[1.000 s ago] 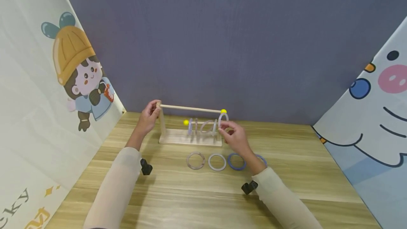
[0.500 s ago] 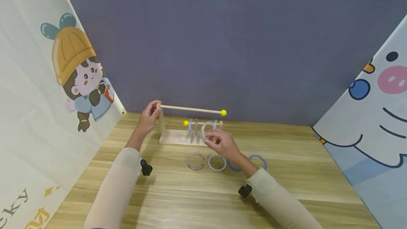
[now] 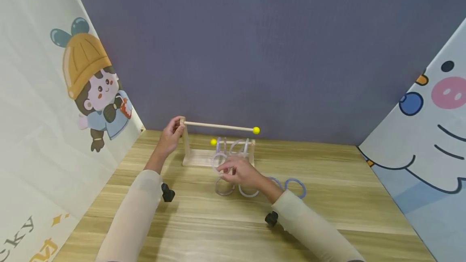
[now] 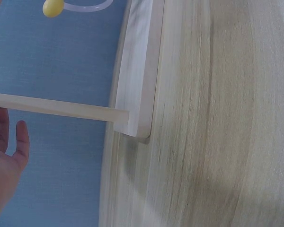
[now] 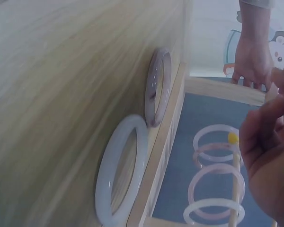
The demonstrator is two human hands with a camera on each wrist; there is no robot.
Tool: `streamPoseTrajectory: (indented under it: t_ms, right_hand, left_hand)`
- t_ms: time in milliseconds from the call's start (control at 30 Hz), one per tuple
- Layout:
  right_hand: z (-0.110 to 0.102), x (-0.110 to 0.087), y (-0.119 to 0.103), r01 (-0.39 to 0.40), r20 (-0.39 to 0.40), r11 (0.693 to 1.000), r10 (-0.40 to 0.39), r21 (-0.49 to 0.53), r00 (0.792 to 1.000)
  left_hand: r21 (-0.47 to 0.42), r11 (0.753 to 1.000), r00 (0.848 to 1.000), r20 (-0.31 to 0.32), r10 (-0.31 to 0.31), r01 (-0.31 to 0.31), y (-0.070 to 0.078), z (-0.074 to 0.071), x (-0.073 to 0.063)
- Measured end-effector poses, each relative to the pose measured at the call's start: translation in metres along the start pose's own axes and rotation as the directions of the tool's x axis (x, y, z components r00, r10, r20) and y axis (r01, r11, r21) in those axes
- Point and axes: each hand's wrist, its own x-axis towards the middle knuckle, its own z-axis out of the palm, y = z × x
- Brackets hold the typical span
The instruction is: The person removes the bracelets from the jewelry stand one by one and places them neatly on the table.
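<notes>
A wooden bangle stand (image 3: 198,158) rests on the table, with an upper rod (image 3: 222,126) tipped by a yellow ball and a lower rod carrying several pale bangles (image 5: 216,189). My left hand (image 3: 170,136) grips the top of the stand's left post (image 4: 61,106). With thumb and fingertips, my right hand (image 3: 241,172) pinches a pale translucent bangle (image 3: 214,165) in front of the stand's base, below the lower rod. In the right wrist view that bangle is mostly hidden behind the fingers. Nothing hangs on the upper rod.
On the table before the stand lie a brownish bangle (image 5: 157,87), a white bangle (image 5: 120,172) and two blue bangles, the right one (image 3: 295,188) fully visible. A dark grey wall (image 3: 233,51) stands behind; printed side panels flank the table.
My right hand has carried the pale bangle leftward and down, from beside the upper rod's ball tip to before the stand's base. My left hand stays on the post.
</notes>
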Motion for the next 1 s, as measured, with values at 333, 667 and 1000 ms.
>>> streamPoseTrajectory:
  t_ms: [333, 667, 1000]
  right_hand:
    - [0.019, 0.018, -0.002, 0.032, 0.214, 0.99, -0.002, -0.139, 0.977]
    - [0.037, 0.029, -0.005, 0.028, 0.336, 0.971, 0.054, -0.236, 0.94]
    - [0.052, 0.029, -0.002, 0.024, 0.399, 0.957, 0.098, -0.29, 0.912]
  left_hand:
    - [-0.01, 0.999, 1.0, -0.004, 0.031, -0.031, -0.001, 0.002, 0.0]
    - [-0.019, 1.0, 1.0, 0.024, 0.0, 0.001, -0.004, -0.003, 0.004]
    - [0.041, 0.993, 0.992, 0.053, -0.112, 0.11, -0.047, -0.007, 0.004]
